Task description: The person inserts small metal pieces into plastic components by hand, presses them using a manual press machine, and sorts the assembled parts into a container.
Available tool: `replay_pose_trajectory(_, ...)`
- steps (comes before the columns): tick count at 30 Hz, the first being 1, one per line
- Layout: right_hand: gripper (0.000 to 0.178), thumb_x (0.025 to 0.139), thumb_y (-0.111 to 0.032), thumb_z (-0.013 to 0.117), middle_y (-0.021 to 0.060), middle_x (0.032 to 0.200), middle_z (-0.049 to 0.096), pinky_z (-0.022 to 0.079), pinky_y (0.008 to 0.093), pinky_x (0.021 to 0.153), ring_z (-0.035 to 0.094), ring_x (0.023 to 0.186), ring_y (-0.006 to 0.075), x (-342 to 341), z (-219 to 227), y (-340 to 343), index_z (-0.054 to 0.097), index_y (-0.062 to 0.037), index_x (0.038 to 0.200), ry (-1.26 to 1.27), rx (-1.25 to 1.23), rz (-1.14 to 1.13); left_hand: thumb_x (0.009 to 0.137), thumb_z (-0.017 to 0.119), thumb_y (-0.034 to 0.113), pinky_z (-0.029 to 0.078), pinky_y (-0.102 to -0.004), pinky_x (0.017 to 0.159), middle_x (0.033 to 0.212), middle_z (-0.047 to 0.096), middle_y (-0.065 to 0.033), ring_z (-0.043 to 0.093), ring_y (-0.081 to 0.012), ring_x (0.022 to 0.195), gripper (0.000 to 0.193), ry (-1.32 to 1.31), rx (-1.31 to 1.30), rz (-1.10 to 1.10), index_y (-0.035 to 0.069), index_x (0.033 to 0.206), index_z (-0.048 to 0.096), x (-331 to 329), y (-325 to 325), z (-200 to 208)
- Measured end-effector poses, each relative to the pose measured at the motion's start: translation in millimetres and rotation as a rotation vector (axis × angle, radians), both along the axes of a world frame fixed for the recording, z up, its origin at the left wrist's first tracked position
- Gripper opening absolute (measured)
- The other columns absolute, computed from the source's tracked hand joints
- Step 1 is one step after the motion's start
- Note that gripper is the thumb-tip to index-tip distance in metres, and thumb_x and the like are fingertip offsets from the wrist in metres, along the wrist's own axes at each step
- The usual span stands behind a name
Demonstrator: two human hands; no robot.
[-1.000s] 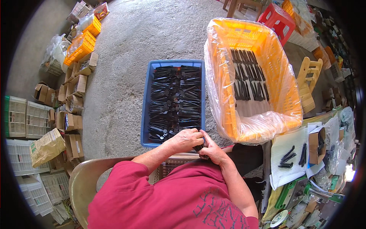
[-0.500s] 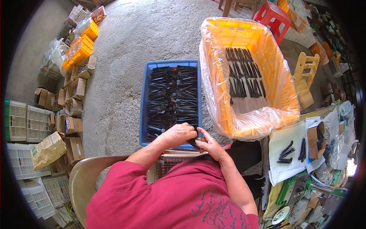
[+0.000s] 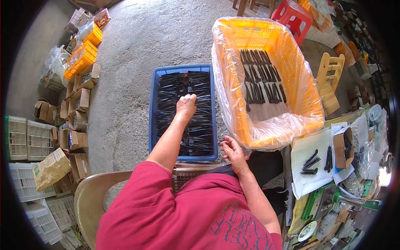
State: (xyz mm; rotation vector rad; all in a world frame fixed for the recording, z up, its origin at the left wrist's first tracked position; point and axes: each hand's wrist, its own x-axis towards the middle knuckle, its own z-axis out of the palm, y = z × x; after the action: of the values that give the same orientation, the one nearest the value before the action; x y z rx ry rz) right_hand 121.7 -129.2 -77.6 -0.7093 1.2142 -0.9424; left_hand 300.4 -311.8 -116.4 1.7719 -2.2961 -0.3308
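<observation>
My left hand (image 3: 186, 106) is over the middle of a blue bin (image 3: 152, 110), its fingers curled down in a pinch among long, slim black pieces (image 3: 200, 109) with tapered ends. Whatever the fingers hold is hidden beneath the hand. The pieces lie in rows side by side, filling the bin. Near my lap, beside the bin's near right corner, my right hand (image 3: 234, 154) is open, with loosely bent fingers apart and nothing visible in them. To the right, a yellow crate (image 3: 306, 89) lined with clear plastic holds similar black pieces (image 3: 261, 71), laid in three rows on a pale sheet.
On the right bench, a white foam sheet (image 3: 306, 154) carries several black pieces beside a cardboard box (image 3: 341, 154) and a green machine (image 3: 318, 202). A red stool (image 3: 291, 21) and a wooden chair (image 3: 329, 83) stand beyond. Cardboard boxes (image 3: 79, 108) and white crates (image 3: 31, 179) line the left.
My hands have parted. The left has moved forward from the bin's near edge to its middle, while the right has shifted slightly right and opened. The dark piece between them is no longer visible.
</observation>
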Motion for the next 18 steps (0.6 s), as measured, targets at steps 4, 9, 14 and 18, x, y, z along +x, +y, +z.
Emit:
replay_pose_trajectory(4,0.040,0.082,-0.024,0.051,-0.0025,0.087,0.046,0.038,0.0169,0.057,0.044,0.073,0.0037,0.1,4.8,-0.6,0.041,-0.0044,0.114,-0.018,0.024,-0.053,0.067,0.051,0.002,0.046,-0.0374,0.068,0.083,0.057,-0.0115,0.054,-0.0302,0.080,0.014,-0.102,0.020,-0.016,0.006,0.080,0.053,6.1,-12.8,-18.6)
replay_pose_trajectory(9,0.039,0.082,-0.026,0.051,-0.0017,0.089,0.046,0.038,0.0168,0.059,0.045,0.077,0.0043,-3.8,1.5,1.4,0.042,-0.0057,0.114,-0.023,0.036,-0.084,0.068,0.051,0.002,0.047,-0.0365,0.067,0.083,0.057,-0.0110,0.054,-0.0292,0.081,0.014,-0.161,-0.025,-0.098,0.006,0.081,0.055,-0.1,-22.9,-27.3)
replay_pose_trajectory(14,0.040,0.082,-0.027,0.051,-0.0006,0.092,0.047,0.038,0.0175,0.061,0.046,0.080,0.0054,-1.6,0.1,1.0,0.042,-0.0064,0.115,-0.041,0.083,-0.102,0.068,0.051,0.002,0.047,-0.0362,0.067,0.082,0.057,-0.0118,0.054,-0.0292,0.082,0.014,-0.182,-0.007,-0.164,0.005,0.080,0.055,0.4,-27.1,-35.2)
replay_pose_trajectory(18,0.039,0.082,-0.027,0.051,-0.0003,0.094,0.047,0.038,0.0174,0.061,0.047,0.082,0.0061,-2.7,-0.6,1.6,0.043,-0.0066,0.114,-0.048,0.095,-0.108,0.065,0.055,0.003,0.047,-0.0358,0.070,0.086,0.055,-0.0135,0.052,-0.0294,0.086,0.018,-0.189,0.044,-0.137,0.004,0.083,0.054,-1.3,-28.6,-35.4)
